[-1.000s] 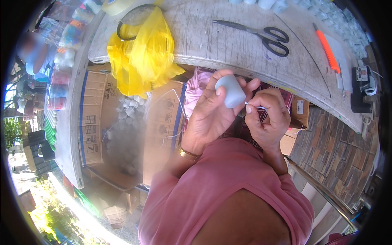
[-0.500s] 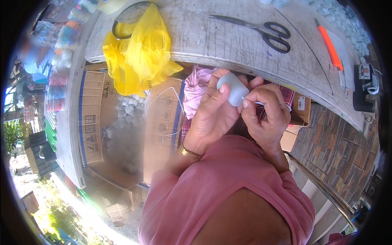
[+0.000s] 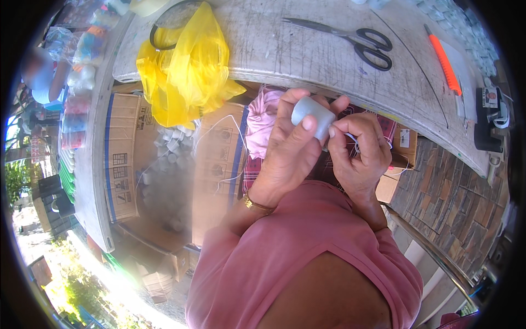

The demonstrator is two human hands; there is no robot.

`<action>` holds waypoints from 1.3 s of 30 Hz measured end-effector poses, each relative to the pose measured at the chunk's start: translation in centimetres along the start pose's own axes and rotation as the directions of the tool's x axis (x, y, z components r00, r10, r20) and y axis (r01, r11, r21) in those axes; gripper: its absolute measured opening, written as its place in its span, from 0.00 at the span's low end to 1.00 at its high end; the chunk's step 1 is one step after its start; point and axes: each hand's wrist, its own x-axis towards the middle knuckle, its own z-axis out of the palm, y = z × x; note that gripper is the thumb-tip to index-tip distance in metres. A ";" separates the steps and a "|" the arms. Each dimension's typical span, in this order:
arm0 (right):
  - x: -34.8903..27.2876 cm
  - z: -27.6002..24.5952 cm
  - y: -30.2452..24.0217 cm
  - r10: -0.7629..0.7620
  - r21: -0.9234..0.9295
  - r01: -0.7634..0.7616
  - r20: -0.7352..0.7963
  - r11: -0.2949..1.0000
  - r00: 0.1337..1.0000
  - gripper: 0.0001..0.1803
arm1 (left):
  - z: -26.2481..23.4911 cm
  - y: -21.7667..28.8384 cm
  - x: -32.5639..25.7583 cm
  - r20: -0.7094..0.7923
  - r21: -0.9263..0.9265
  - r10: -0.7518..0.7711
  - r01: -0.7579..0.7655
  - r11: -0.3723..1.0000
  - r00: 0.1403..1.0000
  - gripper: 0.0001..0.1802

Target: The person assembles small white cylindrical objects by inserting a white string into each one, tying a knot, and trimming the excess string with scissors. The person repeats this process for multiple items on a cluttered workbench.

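My left hand (image 3: 290, 153) rises from the wrist with the palm turned toward me, fingers curled upward. It clamps a small pale grey spool (image 3: 313, 116) — short, rounded, smooth — thumb pressed on its near face, fingers wrapped behind. Just right of that grip, my right hand (image 3: 359, 153) bends inward, its thumb and forefinger pinched together on a thin white thread (image 3: 353, 143) at the spool's right end. Beyond both grips, on the grey table (image 3: 285, 49), black-handled scissors (image 3: 350, 39) lie — well apart from my fingers.
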 end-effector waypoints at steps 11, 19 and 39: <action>-0.2 0.1 0.2 0.034 0.048 -0.033 -0.024 0.998 0.999 0.09 | 0.4 -0.4 0.1 0.014 0.180 0.110 -0.111 0.977 0.994 0.25; -0.3 0.0 0.2 0.058 0.068 -0.059 0.020 0.996 0.998 0.08 | -0.2 -0.4 0.2 0.060 0.153 0.116 -0.124 0.980 0.991 0.25; 0.2 -0.5 -0.2 0.037 0.070 -0.041 0.049 0.997 0.998 0.08 | -0.8 1.2 -0.4 -0.040 0.128 0.056 -0.050 0.990 0.998 0.19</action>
